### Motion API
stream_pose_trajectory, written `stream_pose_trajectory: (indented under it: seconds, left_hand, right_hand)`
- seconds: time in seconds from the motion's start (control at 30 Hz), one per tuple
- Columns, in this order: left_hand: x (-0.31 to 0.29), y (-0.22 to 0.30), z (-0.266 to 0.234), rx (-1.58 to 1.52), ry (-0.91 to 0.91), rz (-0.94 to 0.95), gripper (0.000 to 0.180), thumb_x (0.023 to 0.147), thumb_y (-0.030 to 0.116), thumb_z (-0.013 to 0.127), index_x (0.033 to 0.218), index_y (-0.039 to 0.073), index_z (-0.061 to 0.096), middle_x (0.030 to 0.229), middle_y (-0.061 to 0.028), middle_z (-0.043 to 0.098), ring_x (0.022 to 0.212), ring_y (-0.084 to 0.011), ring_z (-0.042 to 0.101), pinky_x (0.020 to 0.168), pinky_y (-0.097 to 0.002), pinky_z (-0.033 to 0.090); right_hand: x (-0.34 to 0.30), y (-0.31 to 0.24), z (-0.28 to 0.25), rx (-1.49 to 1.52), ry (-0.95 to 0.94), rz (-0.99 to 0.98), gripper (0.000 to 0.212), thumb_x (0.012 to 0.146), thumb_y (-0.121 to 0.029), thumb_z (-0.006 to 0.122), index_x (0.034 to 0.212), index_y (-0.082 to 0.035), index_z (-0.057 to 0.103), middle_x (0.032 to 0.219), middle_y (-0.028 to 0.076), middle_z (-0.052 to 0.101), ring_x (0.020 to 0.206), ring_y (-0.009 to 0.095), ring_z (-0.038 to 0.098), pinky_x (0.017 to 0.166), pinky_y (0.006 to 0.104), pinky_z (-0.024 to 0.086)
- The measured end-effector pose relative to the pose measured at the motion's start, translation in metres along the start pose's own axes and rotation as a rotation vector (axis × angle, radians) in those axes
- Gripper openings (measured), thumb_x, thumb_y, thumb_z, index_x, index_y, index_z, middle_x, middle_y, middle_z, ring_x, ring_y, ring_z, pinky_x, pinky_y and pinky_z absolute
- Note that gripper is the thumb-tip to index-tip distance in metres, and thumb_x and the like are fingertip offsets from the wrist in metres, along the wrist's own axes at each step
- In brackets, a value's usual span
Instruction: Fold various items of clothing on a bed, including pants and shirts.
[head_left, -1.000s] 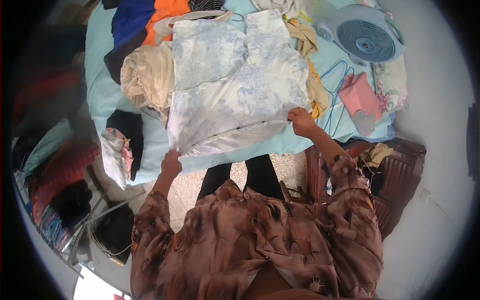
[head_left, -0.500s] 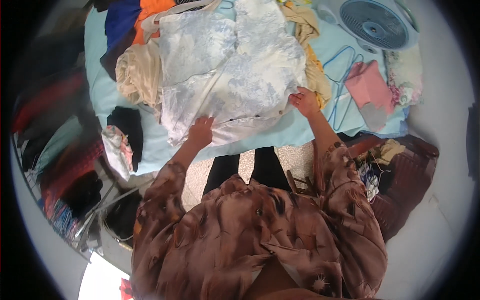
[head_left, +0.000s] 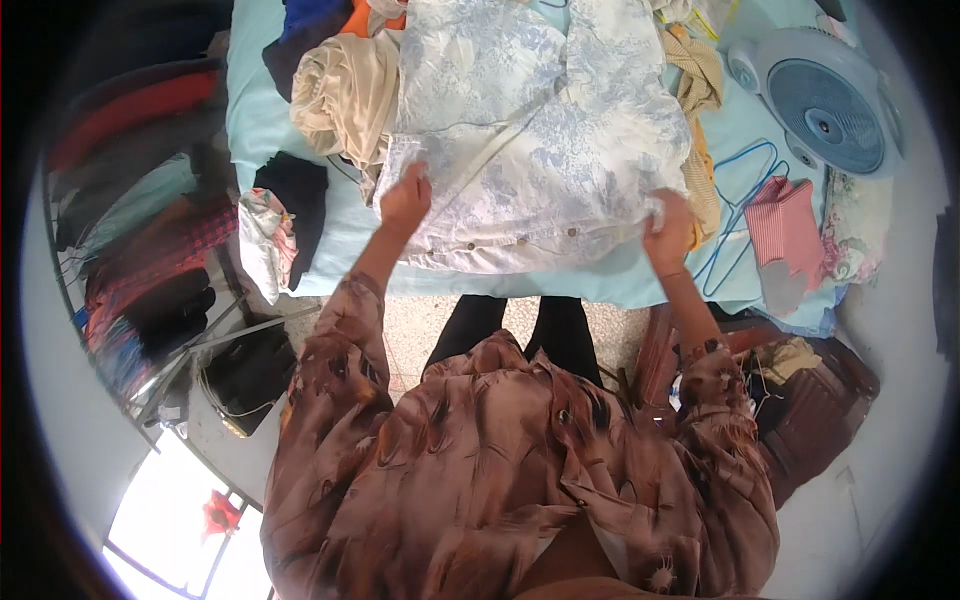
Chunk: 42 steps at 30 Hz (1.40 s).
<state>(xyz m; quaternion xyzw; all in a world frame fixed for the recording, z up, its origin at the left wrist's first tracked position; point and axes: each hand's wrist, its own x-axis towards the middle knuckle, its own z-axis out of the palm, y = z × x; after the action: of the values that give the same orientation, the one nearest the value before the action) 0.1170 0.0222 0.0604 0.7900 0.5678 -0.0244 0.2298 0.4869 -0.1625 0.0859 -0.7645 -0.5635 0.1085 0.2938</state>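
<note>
A white shirt [head_left: 535, 190] with a pale blue pattern lies spread on the bed, its buttoned edge toward me. My left hand [head_left: 407, 203] is closed on its near left side, fingers pinching the cloth. At the near right corner my right hand [head_left: 668, 235] is closed too, with a bit of the white cloth showing at its fingers. Between the hands the near edge hangs close to the bed's front edge. Left of the shirt rests a bunched cream cloth [head_left: 342, 95]. Yellow-striped cloth [head_left: 700, 75] lies along its right side.
A light blue sheet [head_left: 600, 287] covers the bed. On the right are a blue fan [head_left: 825, 118], blue hangers [head_left: 735, 210] and pink cloth [head_left: 787, 225]. Black cloth [head_left: 305, 195] lies front left. Hanging clothes [head_left: 150, 240] stand at the left; a brown chair [head_left: 815, 400] is at the right.
My view has shifted, so the bed appears farther right. My left hand has moved up the shirt's left side and grips it; my right hand has closed around the right corner.
</note>
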Motion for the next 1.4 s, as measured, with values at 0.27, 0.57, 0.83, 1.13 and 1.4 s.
stream_pose_trajectory:
  seconds: [0.27, 0.57, 0.83, 1.13, 1.4]
  left_hand:
    - [0.086, -0.016, -0.025, -0.019, -0.199, -0.182, 0.035, 0.081, 0.02, 0.044, 0.114, 0.01, 0.038, 0.077, -0.0196, 0.06, 0.065, -0.0322, 0.061, 0.061, -0.0418, 0.047]
    - [-0.016, -0.001, 0.017, -0.258, 0.315, 0.409, 0.016, 0.076, 0.009, 0.055, 0.092, 0.005, 0.053, 0.084, -0.0136, 0.057, 0.076, -0.0275, 0.057, 0.066, -0.0329, 0.047]
    - [-0.088, -0.009, 0.07, 0.129, -0.042, 0.41, 0.031, 0.069, 0.011, 0.051, 0.098, 0.005, 0.048, 0.1, -0.0145, 0.047, 0.093, -0.0307, 0.047, 0.073, -0.0407, 0.041]
    - [-0.069, -0.017, 0.063, -0.073, -0.148, 0.351, 0.018, 0.071, 0.006, 0.049, 0.089, 0.006, 0.051, 0.086, -0.0134, 0.054, 0.082, -0.0314, 0.053, 0.068, -0.0402, 0.045]
    - [-0.083, -0.008, 0.036, -0.227, -0.056, 0.375, 0.019, 0.077, 0.009, 0.051, 0.095, 0.008, 0.047, 0.081, -0.0108, 0.057, 0.063, -0.032, 0.057, 0.053, -0.0396, 0.046]
  right_hand:
    - [-0.023, -0.054, 0.084, -0.274, -0.481, -0.3, 0.02, 0.068, -0.008, 0.048, 0.086, -0.003, 0.055, 0.086, 0.014, 0.049, 0.085, 0.029, 0.044, 0.084, 0.0437, 0.031]
    - [-0.036, -0.039, 0.058, -0.051, -0.441, -0.296, 0.019, 0.067, -0.008, 0.049, 0.085, -0.003, 0.053, 0.09, 0.013, 0.05, 0.088, 0.028, 0.046, 0.082, 0.0403, 0.034]
    - [-0.039, 0.004, 0.047, -0.439, -0.443, -0.223, 0.028, 0.068, -0.014, 0.053, 0.093, -0.003, 0.048, 0.102, 0.015, 0.047, 0.094, 0.029, 0.044, 0.085, 0.0443, 0.03]
    - [-0.015, -0.002, 0.052, -0.222, -0.477, -0.351, 0.034, 0.064, -0.016, 0.056, 0.096, -0.004, 0.049, 0.098, 0.014, 0.047, 0.094, 0.029, 0.044, 0.084, 0.0436, 0.032]
    - [-0.017, -0.039, 0.084, -0.241, -0.454, -0.377, 0.037, 0.061, -0.017, 0.059, 0.095, -0.005, 0.051, 0.096, 0.012, 0.047, 0.092, 0.028, 0.044, 0.085, 0.0444, 0.032]
